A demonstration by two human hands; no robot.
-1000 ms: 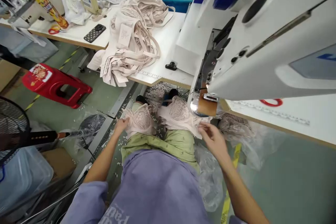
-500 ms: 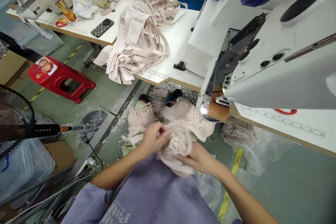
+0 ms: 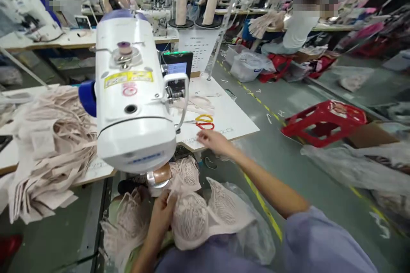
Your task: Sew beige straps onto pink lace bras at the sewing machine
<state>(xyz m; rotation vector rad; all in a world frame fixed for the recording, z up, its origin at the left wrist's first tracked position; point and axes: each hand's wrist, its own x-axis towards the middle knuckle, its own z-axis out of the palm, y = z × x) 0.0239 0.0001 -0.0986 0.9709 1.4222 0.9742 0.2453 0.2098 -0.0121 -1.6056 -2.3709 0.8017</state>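
Note:
My left hand (image 3: 162,215) is closed on a pale pink lace bra (image 3: 205,217) that lies across my lap, just under the head of a white sewing machine (image 3: 133,94). My right hand (image 3: 211,140) reaches out over the front edge of the white table (image 3: 237,126), fingers stretched and smeared by motion, holding nothing I can see. Red and yellow scissors (image 3: 205,122) lie on the table just beyond that hand. More lace pieces (image 3: 128,222) rest on my left knee.
A heap of pink straps and bra parts (image 3: 48,149) covers the table's left side. A red plastic stool (image 3: 323,121) and clear plastic bags (image 3: 358,166) stand on the floor at right. Thread cones (image 3: 181,6) and other seated workers (image 3: 297,25) are farther back.
My view has swung up and to the right. My right hand has let go of the bra and reached toward the table edge near the scissors. My left hand still grips the bra.

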